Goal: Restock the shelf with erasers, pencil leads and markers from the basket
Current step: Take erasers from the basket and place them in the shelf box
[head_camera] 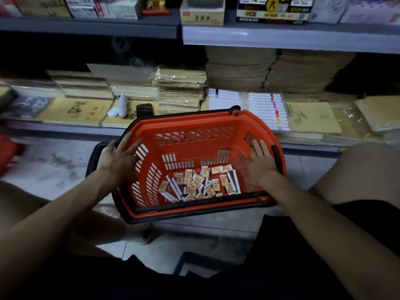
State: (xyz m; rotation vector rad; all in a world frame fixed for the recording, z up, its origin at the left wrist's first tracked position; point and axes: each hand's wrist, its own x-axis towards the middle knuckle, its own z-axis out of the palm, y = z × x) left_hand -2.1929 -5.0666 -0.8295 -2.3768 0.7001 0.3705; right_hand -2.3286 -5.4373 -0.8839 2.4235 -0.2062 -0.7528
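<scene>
Dim shop aisle, pale scuffed floor tiles. Orange basket sits on the floor, far end against the low shelf. Small boxed erasers and white markers are heaped at its near end. Left hand has its fingers spread flat on the left rim. Right hand is flat against the right inner wall. Neither grips anything. Stacked notebooks fill the shelf and boxed stock sits on the upper shelf.

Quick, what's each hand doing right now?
Left hand: open, flat on the basket's left side.
Right hand: open, flat against its right side.
</scene>
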